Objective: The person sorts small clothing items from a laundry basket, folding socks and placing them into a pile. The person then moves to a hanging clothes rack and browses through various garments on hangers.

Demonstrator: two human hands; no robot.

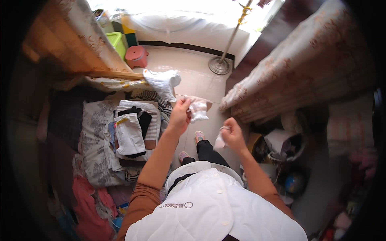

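My left hand (pixel 180 116) grips a small striped cloth item (pixel 199 110), beige and white with a ruffled white edge, held up over the tiled floor. To the right and a little lower, my right hand (pixel 233 135) is closed around a pale pink cloth piece (pixel 221 141) that hangs from the fist. The two cloth items are apart. Beyond my left hand, a white cloth (pixel 164 82) drapes over the corner of a wooden edge. Left of my left forearm, a folded white garment (pixel 129 135) lies on a stack of folded clothes.
A grey-patterned pillow or folded fabric (pixel 96 141) lies under the stack, with pink clothing (pixel 89 208) nearer me. A pink stool (pixel 136 56), a green bin (pixel 116 43) and a metal pole's round base (pixel 219 65) stand ahead. Patterned curtains (pixel 289 66) and a filled white bag (pixel 277 143) are at right.
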